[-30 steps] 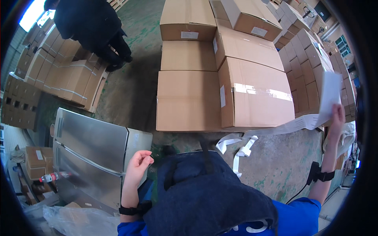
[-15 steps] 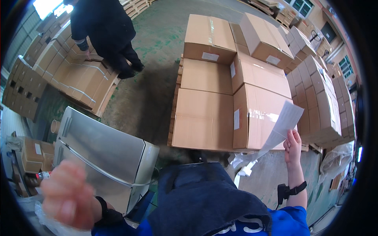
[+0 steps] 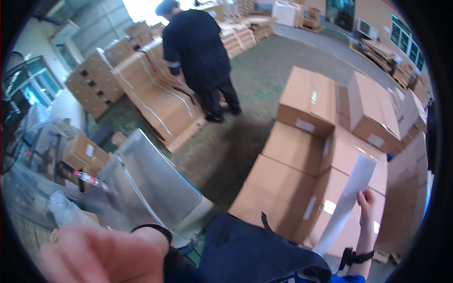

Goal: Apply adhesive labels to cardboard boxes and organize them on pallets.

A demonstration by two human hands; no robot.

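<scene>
On the right, my right hand (image 3: 365, 202) is closed on a long strip of white labels (image 3: 353, 188), pinching its right edge. The strip hangs down toward my body in front of stacked cardboard boxes (image 3: 288, 181), some with white labels on their sides. Close to the camera at the lower left is my left hand (image 3: 101, 254), blurred, with its fingers too smeared to read. Beside it stands a metallic panelled cabinet-like unit (image 3: 155, 174) with a pale strap across it.
A person in dark clothes (image 3: 198, 56) stands beside flat cardboard bundles (image 3: 153, 94) tied with white straps. To the left are a bottle with a red label (image 3: 87, 178), crumpled clear plastic (image 3: 68, 207) and a small carton (image 3: 85, 151). More boxes (image 3: 403, 184) rise at the far right.
The view has swung left and up, so the boxes and the other person appear farther right. My left hand looks larger and lower. The label strip stays in my right hand.
</scene>
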